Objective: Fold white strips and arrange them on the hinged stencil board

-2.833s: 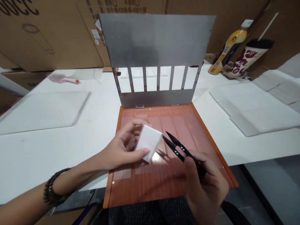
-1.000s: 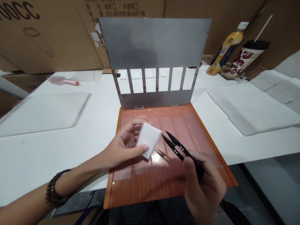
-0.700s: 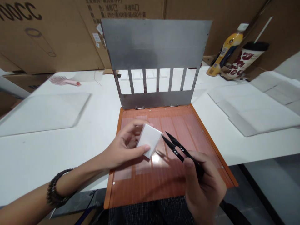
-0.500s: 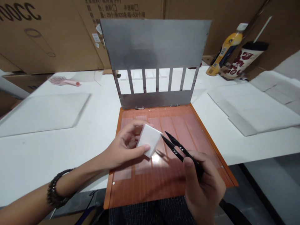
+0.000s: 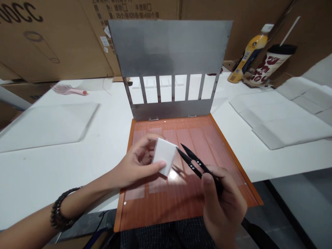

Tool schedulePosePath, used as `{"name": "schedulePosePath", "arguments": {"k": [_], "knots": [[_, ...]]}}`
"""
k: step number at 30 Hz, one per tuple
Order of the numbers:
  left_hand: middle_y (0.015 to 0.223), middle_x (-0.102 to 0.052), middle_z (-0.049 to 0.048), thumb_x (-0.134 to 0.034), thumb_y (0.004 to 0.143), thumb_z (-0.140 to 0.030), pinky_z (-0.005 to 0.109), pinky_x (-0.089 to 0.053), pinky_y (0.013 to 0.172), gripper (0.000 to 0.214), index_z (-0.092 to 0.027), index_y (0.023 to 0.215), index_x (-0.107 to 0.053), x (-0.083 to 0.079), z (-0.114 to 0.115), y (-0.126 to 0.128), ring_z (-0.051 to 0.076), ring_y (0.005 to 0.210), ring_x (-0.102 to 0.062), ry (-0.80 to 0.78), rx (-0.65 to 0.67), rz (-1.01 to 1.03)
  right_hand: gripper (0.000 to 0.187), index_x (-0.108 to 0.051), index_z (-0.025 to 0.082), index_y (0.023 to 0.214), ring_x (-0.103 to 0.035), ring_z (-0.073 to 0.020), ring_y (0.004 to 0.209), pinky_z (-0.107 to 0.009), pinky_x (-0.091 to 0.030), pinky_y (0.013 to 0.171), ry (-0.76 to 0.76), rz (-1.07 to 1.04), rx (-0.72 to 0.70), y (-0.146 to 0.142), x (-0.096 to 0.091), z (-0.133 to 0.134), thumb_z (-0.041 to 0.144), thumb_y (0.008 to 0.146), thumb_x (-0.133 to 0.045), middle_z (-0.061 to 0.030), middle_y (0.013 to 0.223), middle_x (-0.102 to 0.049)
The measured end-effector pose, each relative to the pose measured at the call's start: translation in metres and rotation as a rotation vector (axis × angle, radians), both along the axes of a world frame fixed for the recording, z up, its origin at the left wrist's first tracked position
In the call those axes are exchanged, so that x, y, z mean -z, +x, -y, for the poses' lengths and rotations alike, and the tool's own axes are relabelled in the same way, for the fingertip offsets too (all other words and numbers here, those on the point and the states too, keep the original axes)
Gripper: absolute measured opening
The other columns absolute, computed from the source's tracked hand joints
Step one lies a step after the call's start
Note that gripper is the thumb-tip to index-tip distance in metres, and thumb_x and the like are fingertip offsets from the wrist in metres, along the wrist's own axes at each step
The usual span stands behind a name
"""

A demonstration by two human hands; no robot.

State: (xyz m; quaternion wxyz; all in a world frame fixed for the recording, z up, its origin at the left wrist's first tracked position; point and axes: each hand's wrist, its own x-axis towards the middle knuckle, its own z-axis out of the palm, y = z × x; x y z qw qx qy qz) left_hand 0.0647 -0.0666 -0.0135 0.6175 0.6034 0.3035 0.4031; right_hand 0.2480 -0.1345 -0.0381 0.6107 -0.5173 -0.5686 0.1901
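The left grip (image 5: 136, 162) pinches a small white packet (image 5: 164, 155) between its thumb and fingers, the piece tilted, with a clear-looking margin along its side. To its right, the right grip (image 5: 225, 199) is closed around black thread snips (image 5: 191, 166), their blades parted and pointing up toward the left grip; one tip sits at the packet's upper right corner, though whether it touches cannot be told from here. A dark beaded bracelet (image 5: 59, 211) circles the wrist behind the left grip. Directly beneath both grips lies an orange board (image 5: 155, 214) bearing pale, see-through strips. Beyond them, hinged to the board's far edge, a grey metal plate (image 5: 171, 45) stands raised, a row of rectangular openings across its lower part. On the white bench (image 5: 103, 148), a translucent sheet (image 5: 52, 121) lies left of the grips, and pale grey sheets (image 5: 285, 117) lie to their right. Farther out, a yellow bottle (image 5: 245, 60) and a lidded cup (image 5: 272, 64) lean beyond the right grip; cardboard boxes (image 5: 59, 34) line the back.
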Motion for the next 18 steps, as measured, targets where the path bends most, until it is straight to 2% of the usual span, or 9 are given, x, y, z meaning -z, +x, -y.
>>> {"name": "schedulePosePath", "arguments": {"k": [9,15,18], "knots": [[0.087,-0.055,-0.0027,-0.067,0.080,-0.015,0.018,-0.048,0.059,0.027,-0.025,0.100,-0.052,-0.0005,0.0010,0.0013,0.009,0.070,-0.056,-0.015,-0.003,0.010,0.017,-0.060,0.025,0.091,-0.062,-0.0082,0.066,-0.019,-0.048,0.059,-0.033,0.005,-0.011,0.0021,0.0018,0.0033,0.014,0.091,-0.047,0.0044,0.076,-0.064],[0.089,-0.054,-0.0016,-0.068,0.079,-0.017,0.021,-0.049,0.062,0.030,-0.024,0.101,-0.049,0.0033,-0.0005,0.0008,0.010,0.073,-0.056,-0.058,-0.049,0.031,0.014,-0.061,0.023,0.089,-0.062,-0.0107,0.064,-0.022,-0.045,0.055,-0.001,0.051,0.127,0.0038,0.0013,0.0033,0.020,0.093,-0.048,0.0021,0.074,-0.066],[0.090,-0.056,-0.0008,-0.069,0.080,-0.020,0.024,-0.050,0.065,0.031,-0.026,0.102,-0.048,0.0044,-0.0002,0.0005,0.013,0.079,-0.059,-0.076,-0.051,0.016,0.014,-0.061,0.022,0.087,-0.062,-0.0108,0.062,-0.022,-0.044,0.054,-0.014,0.055,0.135,0.0031,0.0013,0.0017,0.020,0.092,-0.048,0.0017,0.072,-0.066]]}}
